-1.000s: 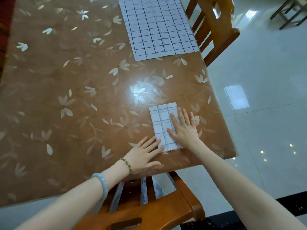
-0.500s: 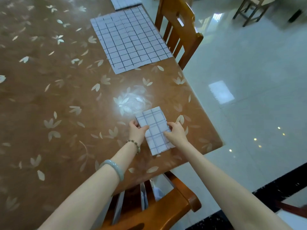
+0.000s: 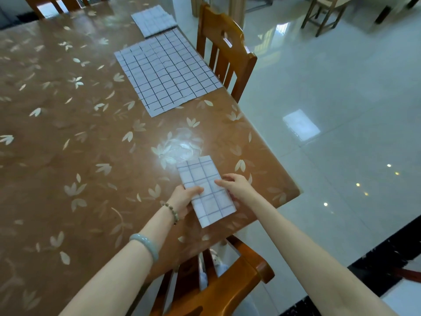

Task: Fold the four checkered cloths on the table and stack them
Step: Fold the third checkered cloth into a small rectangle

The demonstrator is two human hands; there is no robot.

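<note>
Folded cloth [image 3: 200, 174] (gripped); unfolded cloth [image 3: 166, 71] beyond, beside chair [image 3: 237, 49].

Left hand [image 3: 182, 199], right hand [image 3: 238, 187] pinch cloth [image 3: 202, 176]; arms extended

1 head-worn wide-angle camera looks forward and down over the table [image 3: 68, 156], close above its right corner
</note>
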